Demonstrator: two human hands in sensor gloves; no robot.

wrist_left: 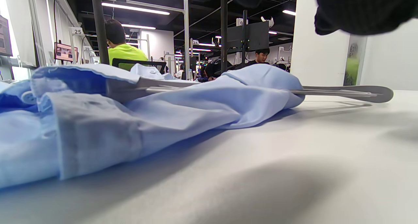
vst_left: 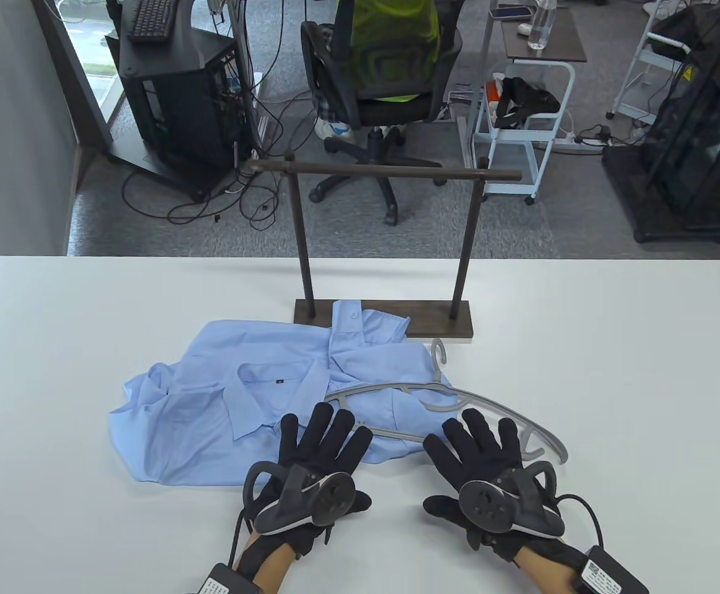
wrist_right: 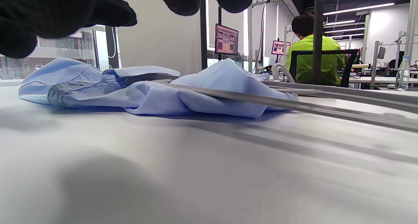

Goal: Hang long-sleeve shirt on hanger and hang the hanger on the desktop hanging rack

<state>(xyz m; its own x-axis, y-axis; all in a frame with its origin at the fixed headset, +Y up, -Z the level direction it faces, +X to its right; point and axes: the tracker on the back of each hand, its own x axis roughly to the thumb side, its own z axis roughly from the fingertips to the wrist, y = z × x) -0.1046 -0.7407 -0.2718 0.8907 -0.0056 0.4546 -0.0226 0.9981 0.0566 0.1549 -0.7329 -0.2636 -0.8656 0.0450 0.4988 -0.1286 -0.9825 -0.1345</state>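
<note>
Black-gloved, our left hand (vst_left: pixel 310 470) and right hand (vst_left: pixel 490 476) lie flat on the white table (vst_left: pixel 613 383), fingers spread and holding nothing. Just ahead of our fingertips the blue shirt (vst_left: pixel 255 402) lies crumpled, the grey hanger (vst_left: pixel 459 405) partly on its right edge. Beyond them the dark hanging rack (vst_left: pixel 385 247) stands bare.

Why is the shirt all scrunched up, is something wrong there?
The blue shirt lies crumpled and folded over itself on the table, not spread flat. The grey hanger lies on top of it, not inside. Nothing looks torn or spilled.
</note>
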